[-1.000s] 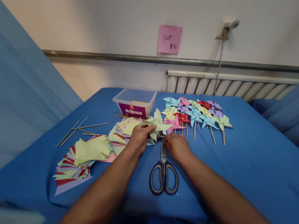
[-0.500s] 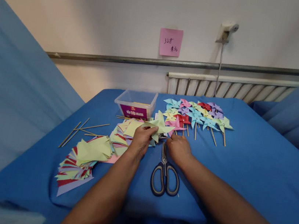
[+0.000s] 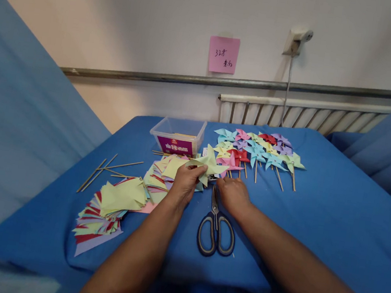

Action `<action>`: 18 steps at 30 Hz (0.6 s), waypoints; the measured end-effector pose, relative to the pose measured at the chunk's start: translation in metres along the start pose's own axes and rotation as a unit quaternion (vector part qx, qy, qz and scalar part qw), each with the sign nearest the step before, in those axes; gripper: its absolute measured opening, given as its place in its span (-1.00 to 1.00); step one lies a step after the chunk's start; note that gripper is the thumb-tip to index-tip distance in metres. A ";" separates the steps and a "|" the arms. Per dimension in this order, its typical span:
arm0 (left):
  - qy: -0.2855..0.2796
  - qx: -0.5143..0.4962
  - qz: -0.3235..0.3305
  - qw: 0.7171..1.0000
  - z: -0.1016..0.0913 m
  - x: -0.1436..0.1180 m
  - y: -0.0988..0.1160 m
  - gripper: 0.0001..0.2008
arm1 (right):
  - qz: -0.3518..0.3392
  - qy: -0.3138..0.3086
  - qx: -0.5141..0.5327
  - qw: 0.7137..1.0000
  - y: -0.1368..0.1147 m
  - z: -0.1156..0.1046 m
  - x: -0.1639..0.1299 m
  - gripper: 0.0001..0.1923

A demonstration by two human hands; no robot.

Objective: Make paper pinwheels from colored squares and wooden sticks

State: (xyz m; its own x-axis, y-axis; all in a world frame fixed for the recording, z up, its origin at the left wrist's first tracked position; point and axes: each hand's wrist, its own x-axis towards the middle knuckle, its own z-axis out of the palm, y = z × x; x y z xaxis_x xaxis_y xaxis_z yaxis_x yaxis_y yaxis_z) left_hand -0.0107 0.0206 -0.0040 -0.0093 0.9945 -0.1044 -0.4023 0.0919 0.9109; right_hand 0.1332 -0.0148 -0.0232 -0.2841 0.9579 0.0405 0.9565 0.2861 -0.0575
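My left hand (image 3: 187, 182) pinches a pale green folded paper pinwheel (image 3: 209, 164) in front of the plastic tub. My right hand (image 3: 234, 194) is closed, its fingertips at the edge of a small dish (image 3: 212, 178) with shiny bits in it. That dish is partly covered by the pinwheel, and whatever the right fingers hold is hidden. Just below the right fingertips lie scissors (image 3: 217, 232) with dark blue handles, blades pointing away from me. Left of my left hand, coloured paper squares (image 3: 123, 197) are fanned out in overlapping piles.
Finished pinwheels on sticks (image 3: 255, 152) lie in rows at the back right. A clear plastic tub (image 3: 178, 137) with a purple label stands at the back. Several loose wooden sticks (image 3: 105, 168) lie on the left of the blue cloth (image 3: 316, 221). Curtains hang on both sides.
My right fingertips have shifted very slightly left and toward me beside the small dish. My left hand and the pinwheel stay where they were.
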 end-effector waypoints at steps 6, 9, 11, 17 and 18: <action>0.011 0.042 0.019 0.999 -0.005 0.005 -0.007 -0.70 | -0.001 0.011 -0.003 1.000 0.002 0.002 -0.001 -0.72; 0.026 0.068 0.034 0.997 -0.006 0.006 -0.009 -0.71 | 0.001 0.012 0.002 1.000 0.003 0.004 -0.002 -0.72; 0.032 0.079 0.043 0.995 -0.006 0.007 -0.010 -0.71 | 0.001 0.009 0.008 1.000 0.003 0.005 -0.001 -0.72; 0.034 0.087 0.045 0.995 -0.005 0.006 -0.010 -0.69 | 0.033 0.000 0.049 0.998 0.006 0.010 0.005 -0.71; 0.035 0.088 0.045 0.994 -0.005 0.005 -0.010 -0.69 | 0.037 -0.004 0.052 0.998 0.007 0.011 0.006 -0.72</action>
State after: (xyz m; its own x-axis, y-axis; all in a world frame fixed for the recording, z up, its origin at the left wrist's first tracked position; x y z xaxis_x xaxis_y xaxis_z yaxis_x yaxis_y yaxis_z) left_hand -0.0114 0.0244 -0.0154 -0.1034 0.9938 -0.0403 -0.2303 0.0154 0.9730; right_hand 0.1378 -0.0068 -0.0346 -0.2147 0.9764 0.0248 0.9626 0.2158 -0.1638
